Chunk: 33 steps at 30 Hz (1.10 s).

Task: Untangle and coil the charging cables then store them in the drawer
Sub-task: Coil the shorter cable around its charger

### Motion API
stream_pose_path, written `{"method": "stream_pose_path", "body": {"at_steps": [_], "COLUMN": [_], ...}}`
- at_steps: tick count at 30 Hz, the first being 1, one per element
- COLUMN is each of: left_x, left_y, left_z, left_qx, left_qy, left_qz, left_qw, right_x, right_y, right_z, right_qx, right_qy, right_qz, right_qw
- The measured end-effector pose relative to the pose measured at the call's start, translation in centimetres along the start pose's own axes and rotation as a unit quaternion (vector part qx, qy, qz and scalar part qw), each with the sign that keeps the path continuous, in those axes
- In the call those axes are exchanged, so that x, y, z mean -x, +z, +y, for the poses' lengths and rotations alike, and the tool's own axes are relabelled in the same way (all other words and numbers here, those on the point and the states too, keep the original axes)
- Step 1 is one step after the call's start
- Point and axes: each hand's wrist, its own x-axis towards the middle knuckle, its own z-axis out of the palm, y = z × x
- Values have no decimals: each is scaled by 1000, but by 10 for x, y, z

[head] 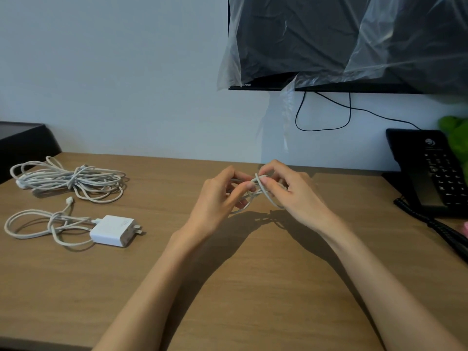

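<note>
Above the middle of the wooden desk point(228, 287), my left hand point(217, 198) and my right hand point(291, 193) hold a small bundle of white cable point(258, 188) between them. Both pinch its strands with curled fingers, and a few loops hang out below the hands. At the far left of the desk lies a long white cable point(68, 179), bunched and tied around its middle. In front of it rests a white charger brick point(114, 230) with its loosely looped cable point(48, 224) attached. No drawer is in view.
A black desk phone point(430, 171) with a coiled cord point(440, 229) sits at the right edge, and something green point(455, 138) lies behind it. A plastic-wrapped black monitor point(329, 41) hangs on the wall above, its thin black wire point(324, 115) dangling. A dark box point(22, 140) stands far left.
</note>
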Motion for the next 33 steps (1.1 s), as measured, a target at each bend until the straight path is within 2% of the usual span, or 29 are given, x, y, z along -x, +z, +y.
{"method": "stream_pose_path", "body": {"at_steps": [4, 6, 12, 18, 23, 30, 32, 33], "left_x": [-1, -2, -2, -4, -4, -3, -1, 0], "left_y": [-1, -2, -4, -7, -9, -10, -8, -7], "left_z": [-8, -13, -14, -18, -19, -10, -13, -14], "left_qx": [-105, -173, -230, -231, -235, -197, -269, -336], "left_qy": [27, 38, 85, 72, 49, -5, 23, 51], "left_qz": [-89, -103, -77, -47, -53, -80, -62, -47], "left_qw": [990, 979, 966, 969, 969, 977, 961, 939], "right_x": [1, 1, -2, -2, -3, 0, 0, 0], "right_y": [-2, -2, 2, 0, -3, -1, -1, -1], "right_z": [4, 5, 9, 2, 2, 1, 1, 1], "right_qx": [23, 33, -27, -68, -105, -25, 11, 30], "right_qy": [0, -2, 35, 84, 108, 42, 25, 19], "right_qz": [5, -2, -11, 1, 4, -21, -24, -25], "right_qw": [1000, 999, 999, 994, 989, 999, 999, 999]}}
